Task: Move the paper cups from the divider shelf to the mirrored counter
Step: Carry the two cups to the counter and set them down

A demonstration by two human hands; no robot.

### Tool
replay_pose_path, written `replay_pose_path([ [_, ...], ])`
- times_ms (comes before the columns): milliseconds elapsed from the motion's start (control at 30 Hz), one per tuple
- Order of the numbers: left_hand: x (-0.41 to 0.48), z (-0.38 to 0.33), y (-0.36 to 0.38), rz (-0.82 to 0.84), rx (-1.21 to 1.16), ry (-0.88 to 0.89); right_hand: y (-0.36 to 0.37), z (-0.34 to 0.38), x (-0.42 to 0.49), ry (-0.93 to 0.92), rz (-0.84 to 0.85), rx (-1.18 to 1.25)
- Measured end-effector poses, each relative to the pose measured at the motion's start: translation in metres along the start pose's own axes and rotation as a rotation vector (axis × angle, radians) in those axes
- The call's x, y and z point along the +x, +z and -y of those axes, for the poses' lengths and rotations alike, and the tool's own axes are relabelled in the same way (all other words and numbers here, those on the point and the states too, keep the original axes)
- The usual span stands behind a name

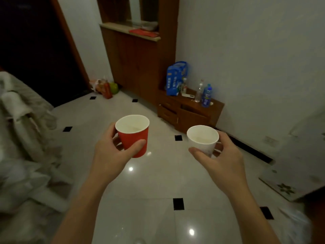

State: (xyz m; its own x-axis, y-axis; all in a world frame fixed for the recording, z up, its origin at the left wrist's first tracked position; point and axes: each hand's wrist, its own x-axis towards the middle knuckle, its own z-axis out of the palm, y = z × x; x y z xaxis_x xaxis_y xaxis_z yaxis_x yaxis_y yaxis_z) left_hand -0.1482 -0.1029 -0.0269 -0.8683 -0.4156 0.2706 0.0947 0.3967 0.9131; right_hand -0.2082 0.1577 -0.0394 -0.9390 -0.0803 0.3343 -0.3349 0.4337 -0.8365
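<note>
My left hand [112, 154] grips a red paper cup [134, 138] with a white inside, held upright over the tiled floor. A white paper cup [204, 140], also upright, sits in my right hand [221, 155]. Both cups look empty or nearly so. Far ahead stands a tall wooden cabinet with a stone-topped counter [112, 26] and a mirror behind it; a red cloth [144, 33] lies on that counter. The divider shelf is not in view.
A low wooden side cabinet [190, 113] by the right wall carries a blue bag [175, 78] and bottles [206, 95]. Bags [105, 87] sit on the floor beside a dark doorway. A covered sofa [21, 134] fills the left; a white appliance [302, 155] stands right.
</note>
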Motion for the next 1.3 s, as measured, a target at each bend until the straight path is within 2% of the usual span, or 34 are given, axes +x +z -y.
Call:
replay_pose_path([
  [167, 0.077, 0.045, -0.072, -0.114, 0.037, -0.037, 0.085, 0.03, 0.08, -0.086, 0.007, -0.022],
  [467, 0.177, 0.106, -0.148, -0.15, -0.018, -0.044, 0.208, 0.055, 0.18, -0.126, 0.053, -0.024],
  [733, 0.267, 0.158, -0.167, -0.24, -0.011, -0.106, 0.307, 0.048, 0.276, -0.151, 0.144, 0.014],
  [1133, 0.491, 0.202, -0.16, -0.377, 0.067, -0.113, 0.427, 0.042, 0.501, -0.258, 0.204, 0.105],
  [1300, 0.56, 0.229, -0.168, -0.39, 0.112, -0.129, 0.48, 0.04, 0.571, -0.249, 0.255, 0.117],
])
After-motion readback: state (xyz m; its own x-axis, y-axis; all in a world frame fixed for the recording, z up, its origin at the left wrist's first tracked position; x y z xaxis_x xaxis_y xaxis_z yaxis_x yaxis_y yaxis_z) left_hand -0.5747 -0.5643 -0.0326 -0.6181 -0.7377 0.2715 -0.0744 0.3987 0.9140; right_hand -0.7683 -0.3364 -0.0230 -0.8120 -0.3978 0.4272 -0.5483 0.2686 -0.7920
